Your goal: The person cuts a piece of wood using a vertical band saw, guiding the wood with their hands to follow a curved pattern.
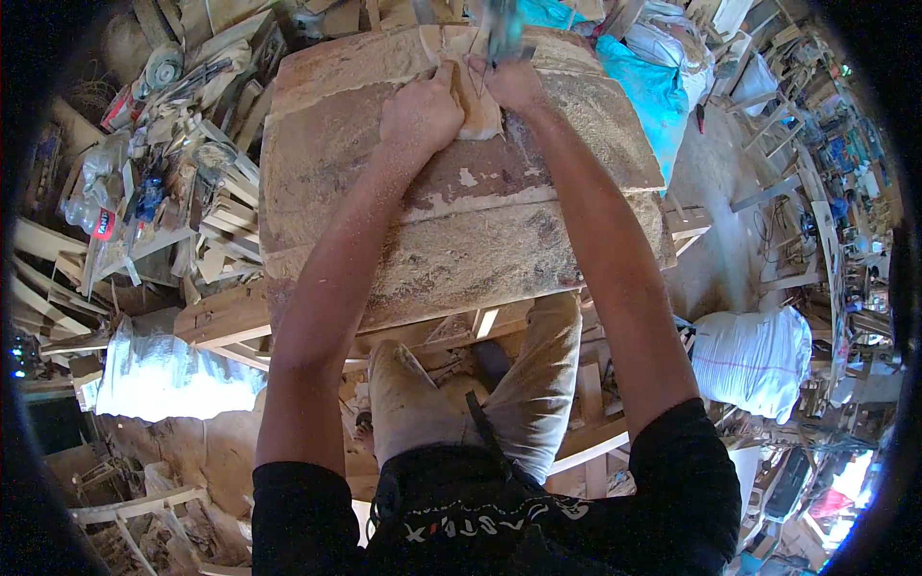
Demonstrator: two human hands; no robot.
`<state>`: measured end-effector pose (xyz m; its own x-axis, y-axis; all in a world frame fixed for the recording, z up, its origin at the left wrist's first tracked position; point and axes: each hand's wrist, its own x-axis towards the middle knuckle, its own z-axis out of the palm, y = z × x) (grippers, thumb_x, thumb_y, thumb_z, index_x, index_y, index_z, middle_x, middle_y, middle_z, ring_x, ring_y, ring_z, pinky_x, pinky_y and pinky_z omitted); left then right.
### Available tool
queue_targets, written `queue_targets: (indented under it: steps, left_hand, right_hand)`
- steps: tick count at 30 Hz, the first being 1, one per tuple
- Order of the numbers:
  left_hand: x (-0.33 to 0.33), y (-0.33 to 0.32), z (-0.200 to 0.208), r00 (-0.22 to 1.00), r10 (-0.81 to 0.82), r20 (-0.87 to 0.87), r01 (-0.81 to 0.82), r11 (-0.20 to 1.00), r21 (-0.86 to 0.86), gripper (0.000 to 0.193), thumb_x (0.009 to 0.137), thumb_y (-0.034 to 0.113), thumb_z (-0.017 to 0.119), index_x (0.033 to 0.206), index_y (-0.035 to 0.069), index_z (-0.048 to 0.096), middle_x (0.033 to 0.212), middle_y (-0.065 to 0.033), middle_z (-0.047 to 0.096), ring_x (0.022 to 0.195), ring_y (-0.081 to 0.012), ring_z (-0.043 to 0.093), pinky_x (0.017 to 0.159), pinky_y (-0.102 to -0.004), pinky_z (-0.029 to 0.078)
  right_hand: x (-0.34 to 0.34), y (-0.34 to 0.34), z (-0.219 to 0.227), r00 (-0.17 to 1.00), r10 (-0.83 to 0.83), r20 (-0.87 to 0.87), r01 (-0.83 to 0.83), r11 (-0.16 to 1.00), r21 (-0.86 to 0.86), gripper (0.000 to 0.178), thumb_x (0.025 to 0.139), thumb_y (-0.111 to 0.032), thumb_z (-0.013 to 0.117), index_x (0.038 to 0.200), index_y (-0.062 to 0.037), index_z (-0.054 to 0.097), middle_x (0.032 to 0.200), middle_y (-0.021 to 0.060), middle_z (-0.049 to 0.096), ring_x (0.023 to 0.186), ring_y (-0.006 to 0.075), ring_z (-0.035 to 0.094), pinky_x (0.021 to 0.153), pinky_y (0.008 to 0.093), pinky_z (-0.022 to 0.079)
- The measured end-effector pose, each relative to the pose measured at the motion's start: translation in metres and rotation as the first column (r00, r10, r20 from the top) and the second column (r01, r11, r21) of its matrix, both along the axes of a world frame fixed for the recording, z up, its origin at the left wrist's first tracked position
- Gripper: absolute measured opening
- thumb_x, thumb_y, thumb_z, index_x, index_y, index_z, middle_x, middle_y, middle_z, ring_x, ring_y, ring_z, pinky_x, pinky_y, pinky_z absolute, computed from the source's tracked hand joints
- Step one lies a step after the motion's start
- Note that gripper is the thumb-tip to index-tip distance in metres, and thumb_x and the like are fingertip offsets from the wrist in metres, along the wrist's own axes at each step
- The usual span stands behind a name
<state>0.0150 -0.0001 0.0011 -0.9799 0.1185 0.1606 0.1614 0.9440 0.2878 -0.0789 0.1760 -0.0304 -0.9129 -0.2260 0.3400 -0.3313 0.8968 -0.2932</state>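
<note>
A pale piece of wood [479,113] lies at the far side of a worn wooden work table [423,259] strewn with sawdust. My left hand [421,113] is closed against its left edge, thumb side toward the wood. My right hand [516,86] is curled at the wood's right side, its fingertips partly hidden. Just beyond the right fingers stands a blurred blue-green upright machine part [503,34]; its kind is unclear, and I cannot tell whether the hand touches it. Thin dark lines show on or over the wood near that part.
Wood offcuts [226,216] are heaped left of the table, with a clear plastic bottle [91,217] among them. A turquoise sack [648,96] leans at the far right corner. A white woven sack [754,355] stands right of my arm. Wooden framing [226,312] sits under the table edge.
</note>
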Motion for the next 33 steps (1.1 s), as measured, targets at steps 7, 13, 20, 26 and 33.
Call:
queue_targets:
  steps: [7,13,20,26,33]
  left_hand:
    - [0.001,0.003,0.006,1.000,-0.015,0.007,0.015,1.000,0.018,0.053,0.096,0.021,0.047,0.148,0.012,0.049,0.127,-0.0249,0.066,0.117,-0.0423,0.066,0.097,-0.0550,0.054]
    - [0.001,-0.005,0.006,1.000,-0.024,-0.013,0.025,0.999,0.044,0.053,0.096,0.021,0.047,0.148,0.014,0.049,0.127,-0.0215,0.067,0.116,-0.0427,0.067,0.097,-0.0550,0.054]
    - [0.001,0.007,0.009,0.997,-0.043,-0.071,0.047,0.997,0.054,0.050,0.096,0.022,0.047,0.145,0.014,0.052,0.128,-0.0224,0.067,0.111,-0.0431,0.069,0.094,-0.0553,0.055]
    - [0.003,-0.003,0.012,0.999,-0.015,-0.042,0.017,0.998,0.056,0.049,0.096,0.022,0.047,0.144,0.016,0.054,0.122,-0.0237,0.069,0.110,-0.0426,0.069,0.094,-0.0549,0.055]
    - [0.001,-0.002,0.014,1.000,-0.026,-0.017,0.027,0.999,0.040,0.049,0.096,0.022,0.046,0.144,0.018,0.054,0.113,-0.0254,0.072,0.106,-0.0435,0.070,0.092,-0.0555,0.055]
  right_hand:
    - [0.009,-0.004,0.006,0.998,-0.037,-0.055,0.029,0.990,-0.137,0.056,0.104,-0.055,0.046,0.131,-0.0093,0.065,0.127,0.0256,0.066,0.112,0.0453,0.066,0.099,0.0547,0.052]
    - [0.001,-0.005,0.007,0.996,0.018,0.090,-0.014,0.999,-0.036,0.063,0.101,-0.063,0.045,0.127,-0.0098,0.068,0.121,0.0254,0.069,0.112,0.0472,0.066,0.100,0.0536,0.052]
    - [-0.022,0.011,-0.020,0.998,-0.046,-0.047,0.039,0.988,-0.148,0.067,0.099,-0.065,0.051,0.117,-0.0030,0.069,0.111,0.0285,0.071,0.107,0.0480,0.067,0.092,0.0533,0.053]
    - [0.010,-0.007,0.011,0.998,0.051,-0.035,-0.056,0.983,-0.177,0.060,0.100,-0.058,0.051,0.117,-0.0035,0.070,0.115,0.0287,0.070,0.107,0.0482,0.067,0.095,0.0540,0.053]
    - [0.009,-0.007,0.015,0.999,-0.002,0.041,0.007,0.993,-0.115,0.057,0.100,-0.055,0.052,0.116,-0.0030,0.070,0.116,0.0282,0.069,0.107,0.0470,0.067,0.096,0.0538,0.052]
